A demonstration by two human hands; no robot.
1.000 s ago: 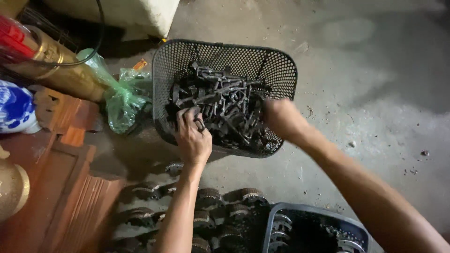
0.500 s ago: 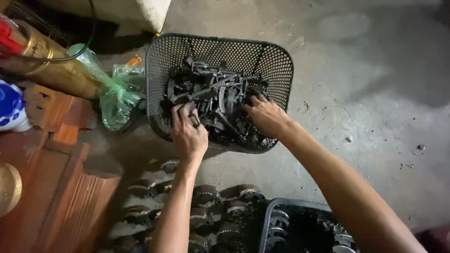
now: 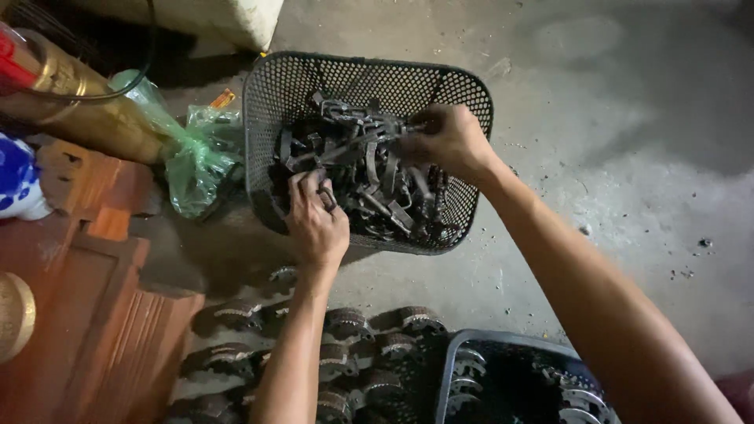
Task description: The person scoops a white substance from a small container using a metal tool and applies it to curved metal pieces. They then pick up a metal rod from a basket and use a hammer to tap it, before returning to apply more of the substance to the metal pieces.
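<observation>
The dark metal brackets point(image 3: 369, 169) lie tangled in the black mesh basket point(image 3: 271, 94) on the floor. The left hand point(image 3: 316, 224) pinches one; the right hand point(image 3: 448, 140) closes on another. They look stiff, heavy, greasy, sharp-edged; take each by its flat strap.

Green bag point(image 3: 192, 161), gears point(image 3: 345, 326), prob. brass cylinder point(image 3: 86, 102).

There is only one view, from the camera on the person's head. It looks steeply down and a little forward, from close, at the mesh basket point(image 3: 271, 102) on the concrete floor point(image 3: 628, 157), with both forearms entering from the bottom edge.
</observation>
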